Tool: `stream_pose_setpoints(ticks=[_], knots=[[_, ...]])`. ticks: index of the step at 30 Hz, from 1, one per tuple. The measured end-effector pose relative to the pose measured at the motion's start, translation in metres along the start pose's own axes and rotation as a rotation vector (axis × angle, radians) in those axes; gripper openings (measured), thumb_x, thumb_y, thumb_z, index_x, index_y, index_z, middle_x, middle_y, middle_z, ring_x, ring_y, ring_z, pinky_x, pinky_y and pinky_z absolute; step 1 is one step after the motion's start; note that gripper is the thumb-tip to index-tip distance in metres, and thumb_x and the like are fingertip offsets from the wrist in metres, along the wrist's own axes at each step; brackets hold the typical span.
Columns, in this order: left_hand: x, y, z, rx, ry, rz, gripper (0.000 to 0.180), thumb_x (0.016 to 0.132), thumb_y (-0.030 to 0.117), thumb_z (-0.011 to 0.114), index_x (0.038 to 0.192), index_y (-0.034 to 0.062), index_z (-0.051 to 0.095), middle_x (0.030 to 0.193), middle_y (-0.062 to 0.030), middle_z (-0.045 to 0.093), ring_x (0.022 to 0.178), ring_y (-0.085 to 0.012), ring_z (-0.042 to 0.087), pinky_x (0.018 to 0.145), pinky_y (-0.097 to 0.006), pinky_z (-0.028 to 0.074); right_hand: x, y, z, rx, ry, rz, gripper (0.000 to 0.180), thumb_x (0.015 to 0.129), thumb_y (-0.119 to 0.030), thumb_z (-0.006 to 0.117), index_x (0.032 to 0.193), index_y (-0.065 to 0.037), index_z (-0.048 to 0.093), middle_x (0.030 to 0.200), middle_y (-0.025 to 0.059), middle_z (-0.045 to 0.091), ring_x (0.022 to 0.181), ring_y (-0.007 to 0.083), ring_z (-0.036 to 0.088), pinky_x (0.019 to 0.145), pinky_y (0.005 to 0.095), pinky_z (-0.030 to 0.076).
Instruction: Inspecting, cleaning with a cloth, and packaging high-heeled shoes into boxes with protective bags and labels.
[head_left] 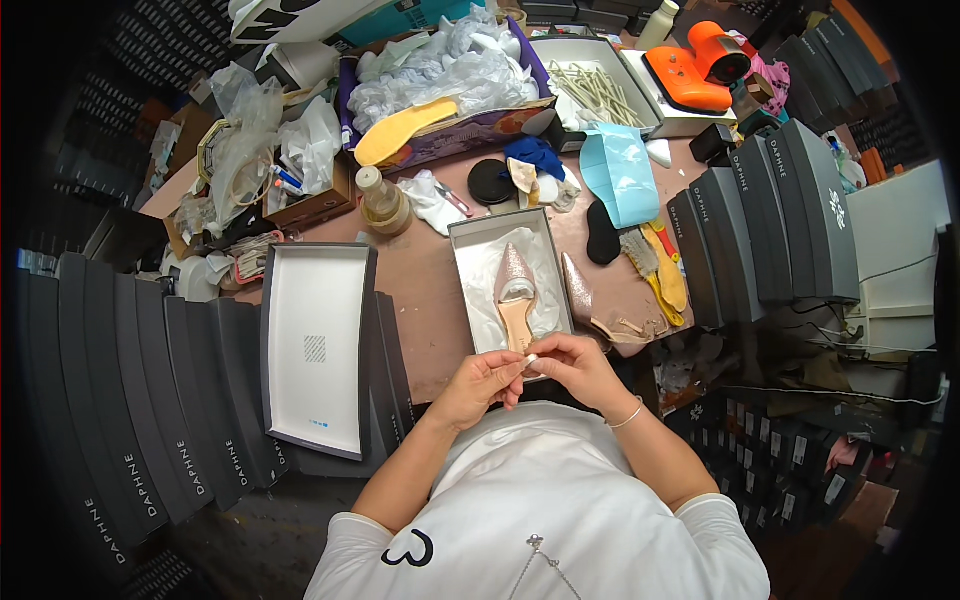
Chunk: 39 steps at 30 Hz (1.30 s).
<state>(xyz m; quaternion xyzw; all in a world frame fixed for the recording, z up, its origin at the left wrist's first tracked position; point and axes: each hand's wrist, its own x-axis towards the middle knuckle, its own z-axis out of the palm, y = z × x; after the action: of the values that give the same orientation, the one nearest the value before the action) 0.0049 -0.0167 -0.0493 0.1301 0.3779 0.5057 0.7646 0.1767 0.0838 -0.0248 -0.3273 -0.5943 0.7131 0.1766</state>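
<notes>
My left hand (482,384) and my right hand (578,372) meet at the near end of an open shoe box (458,262). The fingertips of both are pinched together on a small white piece (531,360), too small to tell its kind. Just beyond the fingers, a pointed glittery pink shoe (515,290) lies in the box on white tissue paper (482,278), toe away from me. Its heel end is partly hidden by my hands. A matching glittery shoe (578,288) lies outside the box on the right, beside a thin beige strap.
An upturned box lid (318,345) rests at left on rows of dark shoe boxes (140,400). A glass bottle (384,205), brushes (655,265), a blue mask (617,175) and an orange tape dispenser (693,75) surround the work area. More boxes (765,220) stand right.
</notes>
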Motion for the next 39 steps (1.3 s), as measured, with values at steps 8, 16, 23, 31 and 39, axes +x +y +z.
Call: stream_pose_setpoints(ticks=[8,16,23,31,39], knots=[[0.008,-0.011,-0.005,0.219,0.107,0.012,0.024,0.095,0.018,0.055,0.109,-0.0011,0.058,0.078,-0.004,0.062,0.064,-0.0094,0.059,0.059,-0.023,0.051,-0.001,0.002,0.014,-0.609,0.141,-0.258,0.011,0.087,-0.005,0.059,0.095,0.003,0.059,0.088,0.01,0.061,0.075,0.0149,0.062,0.065,0.0269,0.052],[0.007,-0.016,-0.008,0.151,0.069,0.09,0.025,0.096,0.019,0.053,0.113,0.0004,0.053,0.084,-0.0066,0.063,0.073,-0.0129,0.062,0.067,-0.026,0.054,0.003,0.025,0.018,0.382,0.187,0.184,0.019,0.095,-0.015,0.055,0.101,0.002,0.061,0.083,0.0053,0.062,0.075,0.011,0.062,0.068,0.0253,0.055],[0.004,-0.015,-0.009,0.165,0.021,0.089,0.028,0.097,0.017,0.052,0.118,0.0001,0.049,0.091,-0.0097,0.063,0.08,-0.0159,0.064,0.073,-0.028,0.055,0.001,0.031,0.021,0.433,0.221,0.181,0.018,0.095,-0.015,0.054,0.101,0.001,0.06,0.085,0.0051,0.062,0.073,0.0103,0.061,0.069,0.0253,0.055],[0.004,-0.011,-0.007,0.171,0.047,0.085,0.03,0.096,0.014,0.053,0.12,-0.0034,0.049,0.094,-0.0128,0.064,0.081,-0.0186,0.066,0.073,-0.03,0.057,0.003,0.023,0.018,0.39,0.216,0.142,0.017,0.095,-0.013,0.054,0.1,0.002,0.061,0.085,0.0048,0.062,0.073,0.0105,0.062,0.066,0.0236,0.055],[0.008,-0.011,0.003,0.197,0.226,0.172,0.032,0.095,0.013,0.053,0.121,-0.0062,0.054,0.094,-0.0132,0.065,0.08,-0.0164,0.065,0.072,-0.028,0.057,0.002,0.012,0.02,-0.35,0.249,-0.232,0.015,0.091,-0.008,0.059,0.097,0.004,0.064,0.084,0.0049,0.064,0.071,0.0095,0.061,0.065,0.022,0.052]])
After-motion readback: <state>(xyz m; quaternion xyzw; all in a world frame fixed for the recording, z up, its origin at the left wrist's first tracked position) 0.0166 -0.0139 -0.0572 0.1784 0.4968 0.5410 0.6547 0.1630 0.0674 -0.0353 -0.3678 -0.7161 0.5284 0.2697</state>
